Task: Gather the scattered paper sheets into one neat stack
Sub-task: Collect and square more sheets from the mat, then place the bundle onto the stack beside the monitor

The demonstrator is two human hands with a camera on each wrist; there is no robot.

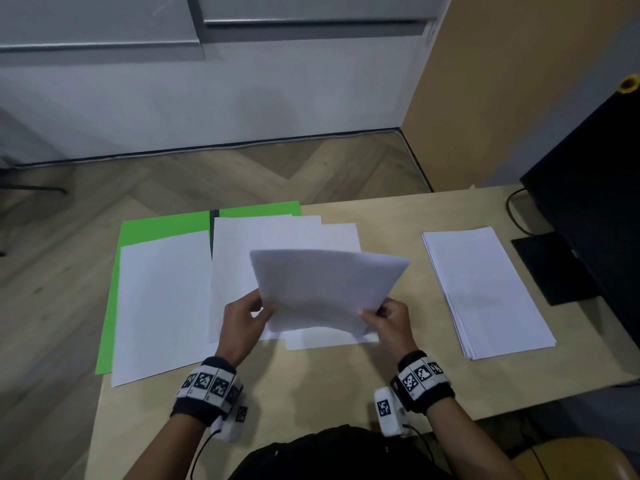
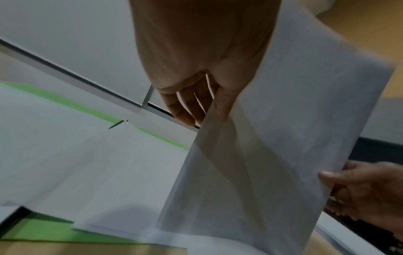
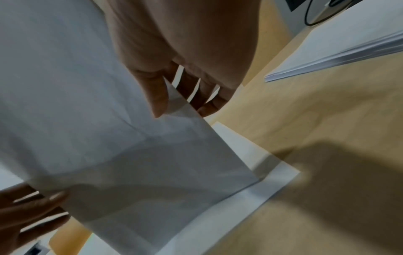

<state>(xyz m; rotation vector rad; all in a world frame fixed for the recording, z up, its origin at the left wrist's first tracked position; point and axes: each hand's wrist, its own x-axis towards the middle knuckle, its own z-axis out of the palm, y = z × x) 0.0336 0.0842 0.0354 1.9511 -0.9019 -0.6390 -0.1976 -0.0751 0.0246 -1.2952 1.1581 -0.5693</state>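
Both hands pinching lifted sheet (image 1: 325, 289), stack (image 1: 485, 289) beside

Both forearms are bare. Left wrist: black band (image 1: 204, 393) carrying a row of white tiles printed with black square-code markers. Below it, a white camera unit (image 1: 230, 426) with one marker tag and a black cable (image 1: 199, 452) running toward the torso. Right wrist: matching black band (image 1: 424, 379), white unit (image 1: 389, 415), black cable (image 1: 420, 441). Torso: black garment (image 1: 332, 455).

Fingers (image 2: 222, 110) pinching lifted sheet (image 2: 272, 138)
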